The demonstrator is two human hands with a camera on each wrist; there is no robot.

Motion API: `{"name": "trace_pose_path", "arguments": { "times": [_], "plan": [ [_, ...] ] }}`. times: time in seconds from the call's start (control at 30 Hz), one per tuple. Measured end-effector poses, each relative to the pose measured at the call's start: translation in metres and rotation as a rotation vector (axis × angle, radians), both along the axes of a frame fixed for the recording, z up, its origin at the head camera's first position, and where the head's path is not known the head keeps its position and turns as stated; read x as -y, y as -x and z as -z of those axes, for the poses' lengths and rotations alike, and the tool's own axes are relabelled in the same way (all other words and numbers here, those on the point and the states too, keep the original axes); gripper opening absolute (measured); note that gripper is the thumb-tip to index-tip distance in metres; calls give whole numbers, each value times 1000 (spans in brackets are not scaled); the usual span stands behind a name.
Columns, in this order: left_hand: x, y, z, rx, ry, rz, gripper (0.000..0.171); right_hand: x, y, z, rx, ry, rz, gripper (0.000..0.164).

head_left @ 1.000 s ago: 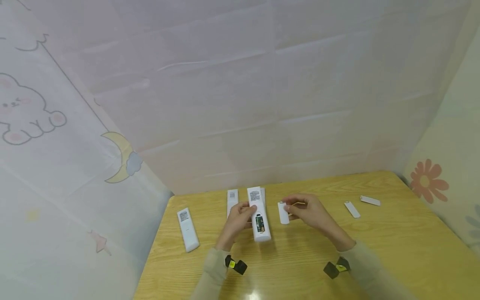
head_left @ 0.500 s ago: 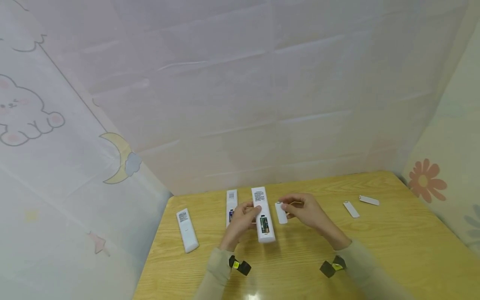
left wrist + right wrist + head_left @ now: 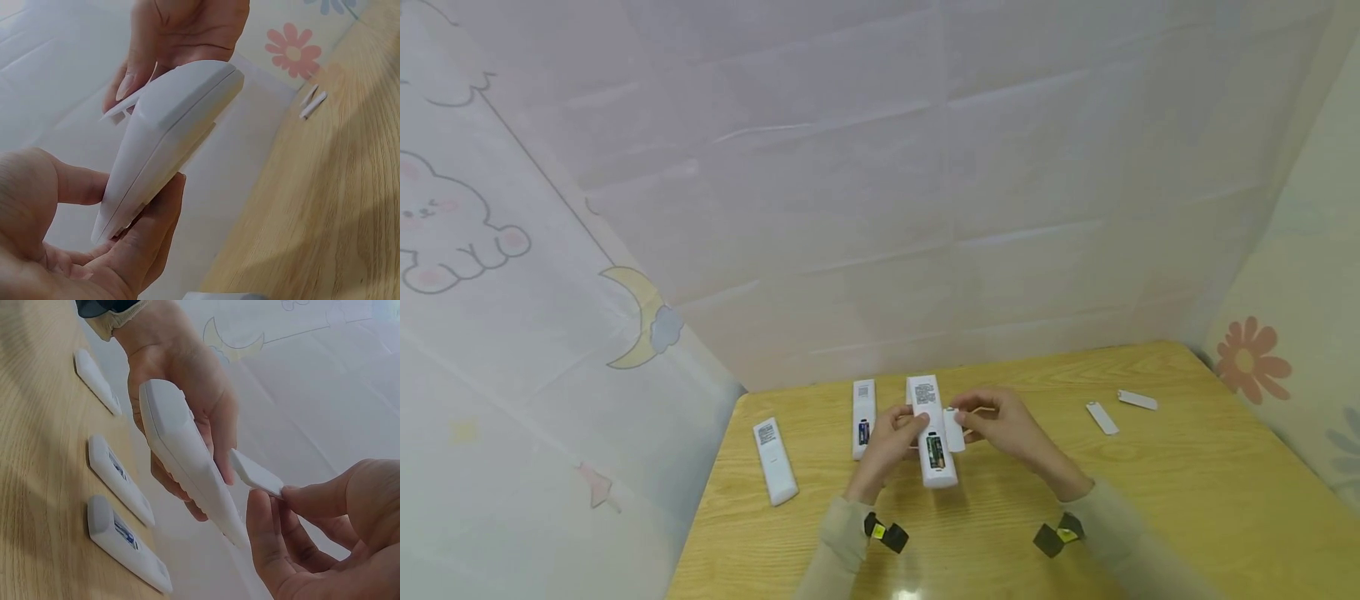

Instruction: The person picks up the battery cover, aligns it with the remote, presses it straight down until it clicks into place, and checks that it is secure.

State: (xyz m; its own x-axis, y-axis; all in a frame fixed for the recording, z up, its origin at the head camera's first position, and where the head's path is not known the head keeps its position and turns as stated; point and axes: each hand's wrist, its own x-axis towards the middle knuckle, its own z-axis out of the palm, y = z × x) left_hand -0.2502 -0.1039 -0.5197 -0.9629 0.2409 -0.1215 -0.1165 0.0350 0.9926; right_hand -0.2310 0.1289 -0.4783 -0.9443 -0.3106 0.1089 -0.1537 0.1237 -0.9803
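Note:
My left hand (image 3: 889, 442) grips a white remote control (image 3: 938, 479), thumb on its back and fingers underneath. The remote is raised off the table, back side up, with batteries (image 3: 936, 452) showing in its uncovered compartment. Between thumb and fingers, my right hand (image 3: 1006, 423) pinches a white battery cover (image 3: 953, 432) at the remote's right edge. From the right wrist view, the cover (image 3: 257, 476) is held tilted close beside the remote (image 3: 187, 453); whether they touch I cannot tell. In the left wrist view the remote (image 3: 165, 125) hides part of the cover.
Two loose battery covers, one nearer (image 3: 1102, 418) and one farther (image 3: 1138, 400), lie on the wooden table (image 3: 1150, 500) at right. A closed remote (image 3: 777, 462) lies at left. Another, its batteries exposed (image 3: 863, 421), lies nearer the middle; a third (image 3: 128, 544) is mostly behind the held one.
My left hand has carried the remote to the right, uncovering the remote lying behind the hand. My right hand has brought the cover leftward, up to the held remote's edge.

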Motion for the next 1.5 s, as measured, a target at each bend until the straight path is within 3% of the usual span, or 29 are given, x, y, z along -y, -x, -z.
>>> {"name": "trace_pose_path", "arguments": {
  "times": [0.37, 1.5],
  "plan": [
    [-2, -1, 2, 6, 31, -6, 58, 7, -2, 0, 16, 9, -29, 25],
    [-5, -5, 1, -18, 26, -18, 56, 19, -11, 10, 22, 30, -86, 23]
  ]
}}
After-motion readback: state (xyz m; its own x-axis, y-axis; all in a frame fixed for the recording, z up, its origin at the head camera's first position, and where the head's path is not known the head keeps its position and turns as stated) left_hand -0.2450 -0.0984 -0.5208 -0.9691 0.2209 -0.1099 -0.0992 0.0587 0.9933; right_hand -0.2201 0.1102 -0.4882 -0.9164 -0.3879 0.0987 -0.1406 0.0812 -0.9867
